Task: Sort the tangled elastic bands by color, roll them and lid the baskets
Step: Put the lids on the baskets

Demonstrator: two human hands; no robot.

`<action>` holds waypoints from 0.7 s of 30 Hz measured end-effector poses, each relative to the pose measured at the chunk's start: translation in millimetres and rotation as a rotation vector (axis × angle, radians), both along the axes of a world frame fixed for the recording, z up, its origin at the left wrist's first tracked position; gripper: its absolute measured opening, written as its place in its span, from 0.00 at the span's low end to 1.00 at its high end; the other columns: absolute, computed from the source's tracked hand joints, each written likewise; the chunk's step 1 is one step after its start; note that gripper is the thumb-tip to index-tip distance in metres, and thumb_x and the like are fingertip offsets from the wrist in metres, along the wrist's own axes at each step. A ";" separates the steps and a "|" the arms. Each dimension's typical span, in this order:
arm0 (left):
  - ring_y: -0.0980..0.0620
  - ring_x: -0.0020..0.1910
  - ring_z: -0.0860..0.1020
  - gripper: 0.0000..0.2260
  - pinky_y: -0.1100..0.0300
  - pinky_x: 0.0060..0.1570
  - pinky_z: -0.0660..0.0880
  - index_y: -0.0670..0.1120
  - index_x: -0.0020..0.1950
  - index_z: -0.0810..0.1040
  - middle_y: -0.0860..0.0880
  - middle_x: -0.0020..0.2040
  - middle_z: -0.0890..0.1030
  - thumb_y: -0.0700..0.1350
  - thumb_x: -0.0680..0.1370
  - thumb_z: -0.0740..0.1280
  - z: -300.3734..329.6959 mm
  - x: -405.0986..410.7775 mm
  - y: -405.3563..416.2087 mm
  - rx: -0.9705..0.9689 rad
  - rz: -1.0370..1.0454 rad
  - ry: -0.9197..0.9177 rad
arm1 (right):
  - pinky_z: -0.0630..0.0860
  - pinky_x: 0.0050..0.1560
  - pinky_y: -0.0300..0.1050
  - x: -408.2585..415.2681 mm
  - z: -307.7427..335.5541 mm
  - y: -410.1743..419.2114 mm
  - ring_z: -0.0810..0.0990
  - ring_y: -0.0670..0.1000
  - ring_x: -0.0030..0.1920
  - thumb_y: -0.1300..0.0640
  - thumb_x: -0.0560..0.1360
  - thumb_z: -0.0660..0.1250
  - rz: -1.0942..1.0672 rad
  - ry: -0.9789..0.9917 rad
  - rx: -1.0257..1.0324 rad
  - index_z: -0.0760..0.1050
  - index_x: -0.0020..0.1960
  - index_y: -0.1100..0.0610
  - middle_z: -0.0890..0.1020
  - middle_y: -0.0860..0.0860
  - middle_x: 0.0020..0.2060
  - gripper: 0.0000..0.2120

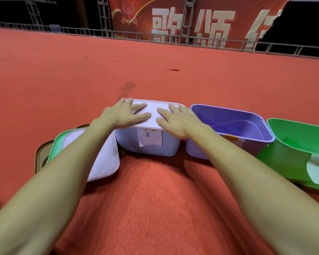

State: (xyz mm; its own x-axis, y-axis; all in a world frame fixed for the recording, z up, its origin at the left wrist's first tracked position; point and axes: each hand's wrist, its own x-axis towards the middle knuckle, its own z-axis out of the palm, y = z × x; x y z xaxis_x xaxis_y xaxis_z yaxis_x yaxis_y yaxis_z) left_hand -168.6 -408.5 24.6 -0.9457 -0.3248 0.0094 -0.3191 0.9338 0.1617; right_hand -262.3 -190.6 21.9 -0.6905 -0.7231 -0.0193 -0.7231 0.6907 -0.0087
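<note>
two flat, open-fingered hands, left hand [124, 112] and right hand [175, 118], on lid [153, 107] above label [150, 137] "蓝"

Open carpet ahead, bins crowding the near row

Red carpet [155, 67] lies bare beyond the bins; the blue bin [147, 144], purple bin [228, 126] and green bin [298, 144] stand nearly touching, stacked lids [103, 162] on the left.

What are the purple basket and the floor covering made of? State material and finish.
Purple basket: probably moulded plastic, smooth and slightly glossy, with a thin rolled rim and soft sheen inside. Red floor covering: looks like felt-type carpet, matte, with a fuzzy nap up close.
</note>
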 end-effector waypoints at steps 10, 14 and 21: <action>0.32 0.49 0.80 0.15 0.51 0.43 0.68 0.55 0.53 0.88 0.39 0.49 0.85 0.57 0.80 0.62 -14.5 15.3 27.9 0.005 0.259 0.500 | 0.52 0.82 0.60 2.0 -2.8 0.8 0.54 0.63 0.83 0.33 0.82 0.43 -0.009 0.033 -0.035 0.53 0.84 0.39 0.55 0.55 0.85 0.32; 0.37 0.34 0.70 0.21 0.48 0.39 0.69 0.42 0.36 0.81 0.34 0.37 0.81 0.49 0.82 0.57 -21.8 28.4 45.6 -0.085 0.270 0.656 | 0.72 0.66 0.58 18.8 -1.9 3.2 0.72 0.63 0.70 0.40 0.84 0.51 -0.064 0.129 -0.185 0.74 0.73 0.49 0.75 0.58 0.70 0.25; 0.38 0.39 0.81 0.11 0.48 0.50 0.72 0.46 0.41 0.84 0.45 0.37 0.85 0.46 0.81 0.65 -17.0 59.1 59.8 -0.133 0.127 0.791 | 0.74 0.65 0.61 61.2 8.6 16.6 0.72 0.64 0.69 0.44 0.84 0.59 -0.045 0.136 -0.415 0.74 0.71 0.55 0.77 0.57 0.67 0.21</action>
State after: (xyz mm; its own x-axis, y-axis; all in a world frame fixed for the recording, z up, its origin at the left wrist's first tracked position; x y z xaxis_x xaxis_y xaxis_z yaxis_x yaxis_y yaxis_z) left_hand -109.5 -348.7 7.6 -0.5987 -0.3787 0.7057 -0.2619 0.9253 0.2743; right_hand -201.1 -174.0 30.4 -0.6975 -0.6195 0.3601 -0.7062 0.6795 -0.1989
